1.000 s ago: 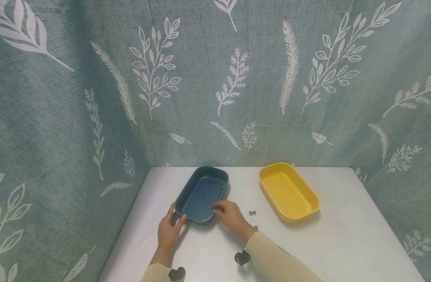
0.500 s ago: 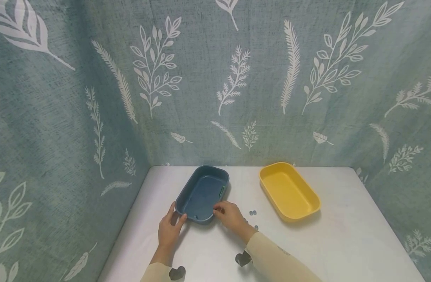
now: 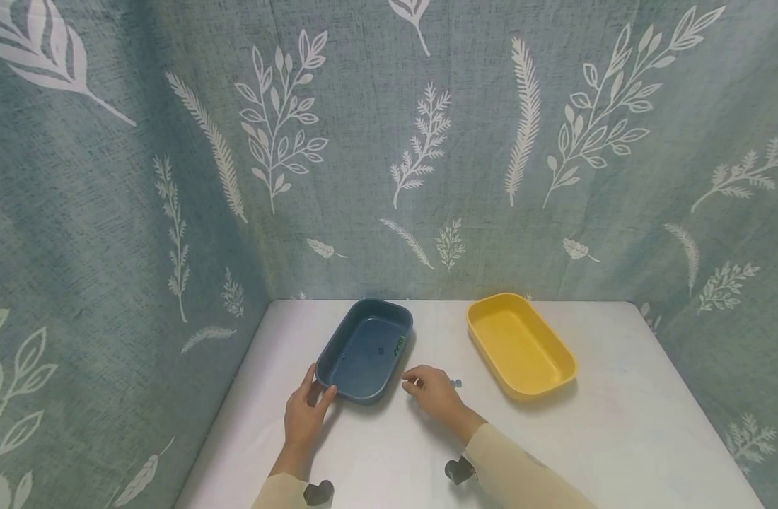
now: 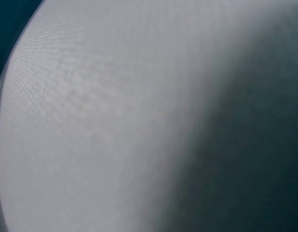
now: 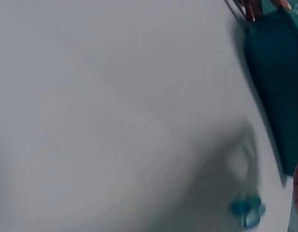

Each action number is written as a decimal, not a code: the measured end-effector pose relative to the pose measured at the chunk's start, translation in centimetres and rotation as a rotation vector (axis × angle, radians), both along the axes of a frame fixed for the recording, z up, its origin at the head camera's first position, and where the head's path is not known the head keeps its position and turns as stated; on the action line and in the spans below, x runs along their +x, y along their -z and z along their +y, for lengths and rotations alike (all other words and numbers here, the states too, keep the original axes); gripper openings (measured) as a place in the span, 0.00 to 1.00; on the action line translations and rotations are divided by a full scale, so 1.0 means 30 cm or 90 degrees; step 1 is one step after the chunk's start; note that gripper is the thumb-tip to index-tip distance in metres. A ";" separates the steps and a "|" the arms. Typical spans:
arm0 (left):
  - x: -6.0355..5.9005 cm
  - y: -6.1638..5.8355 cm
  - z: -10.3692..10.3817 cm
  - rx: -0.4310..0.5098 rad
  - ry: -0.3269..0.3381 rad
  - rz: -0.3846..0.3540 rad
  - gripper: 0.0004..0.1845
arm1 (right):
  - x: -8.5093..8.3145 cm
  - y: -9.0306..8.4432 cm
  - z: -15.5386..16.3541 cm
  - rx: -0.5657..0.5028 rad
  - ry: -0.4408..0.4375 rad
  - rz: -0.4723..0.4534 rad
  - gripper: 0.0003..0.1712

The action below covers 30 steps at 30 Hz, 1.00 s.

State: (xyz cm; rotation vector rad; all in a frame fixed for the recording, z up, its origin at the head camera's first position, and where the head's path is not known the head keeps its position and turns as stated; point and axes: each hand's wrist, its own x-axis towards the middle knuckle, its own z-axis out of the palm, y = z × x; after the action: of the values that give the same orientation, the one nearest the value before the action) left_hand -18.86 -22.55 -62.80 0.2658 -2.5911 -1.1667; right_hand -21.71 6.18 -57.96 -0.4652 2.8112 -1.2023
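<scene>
The left hand [image 3: 305, 417] holds the near left corner of the blue tray [image 3: 366, 349], thumb hooked over the rim and fingers against the outer wall. The tray is a smooth, matte, rounded-corner rectangle of dark blue plastic with shallow sloping walls, lying at a slant on the left half of the tabletop [image 3: 605, 431], near the back edge. Inside it a small bead [image 3: 380, 350] sits on the floor, and a row of tiny green beads [image 3: 399, 344] lies along the right inner wall.

The right hand [image 3: 432, 392] is off the tray, low over the tabletop just to the right of its near right corner, fingers loosely curled and pointing left; whether the fingertips pinch anything cannot be told. Just beside this hand, on its far right side, lies a pair of small blue-grey beads [image 3: 455, 383]; in the right wrist view they appear as a blurred translucent teal pair [image 5: 247, 210] on the white surface.

Further right, well apart from the hands, sits a glossy yellow tray [image 3: 520, 344] of the same rounded shape. The tabletop is plain, smooth white. Behind and beside it hangs a coarse-woven teal curtain [image 3: 109, 212] printed with white leaf sprigs.
</scene>
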 end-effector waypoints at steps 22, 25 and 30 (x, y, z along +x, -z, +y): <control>-0.004 0.005 0.014 0.000 0.004 0.005 0.39 | 0.045 -0.040 0.340 -0.064 0.164 0.060 0.08; -0.002 0.000 0.014 0.008 0.006 0.008 0.39 | 0.070 -0.054 0.377 -0.072 0.182 0.076 0.07; 0.006 -0.009 0.005 0.014 0.009 0.008 0.39 | 0.110 -0.072 0.439 -0.072 0.183 0.102 0.07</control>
State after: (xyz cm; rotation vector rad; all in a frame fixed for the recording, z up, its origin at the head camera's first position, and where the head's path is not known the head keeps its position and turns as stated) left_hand -18.67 -22.39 -62.52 0.2439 -2.5744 -1.1977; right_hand -18.41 19.35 -55.81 -0.1722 3.0382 -1.4416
